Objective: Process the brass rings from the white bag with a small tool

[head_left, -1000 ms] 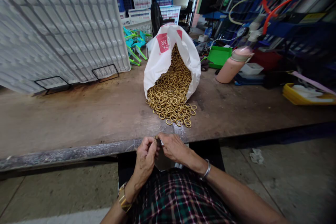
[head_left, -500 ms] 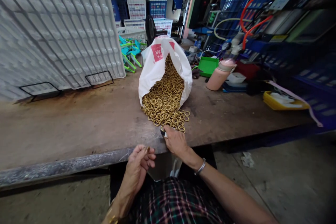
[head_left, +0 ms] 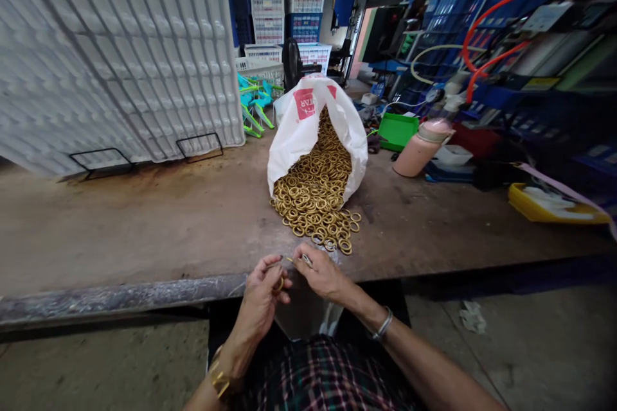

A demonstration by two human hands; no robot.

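Note:
My left hand [head_left: 264, 292] is closed at the table's front edge, its fingers curled around a brass-coloured ring [head_left: 278, 284]. Just to its right, my right hand [head_left: 321, 271] pinches a small slim tool [head_left: 307, 260], whose exact kind is too small to tell. A thin yellowish tip points from the right fingers toward the left hand, with a slight gap between the two hands. Beyond them, many loose brass rings [head_left: 321, 205] spill from a white plastic bag [head_left: 292, 141] lying open toward me.
The brown tabletop [head_left: 168, 225] extends to both sides. White ribbed trays [head_left: 144, 58] stand upright at left beside teal hangers [head_left: 255, 103]. A pink bottle [head_left: 417, 154], a green tray [head_left: 398, 131] and a yellow tray [head_left: 535, 209] are on the right. Below the hands is a greyish container [head_left: 301, 318].
My right hand has drawn back from the edge of the ring pile toward my left hand. A ring now shows in the left fingers. The whole view has shifted slightly.

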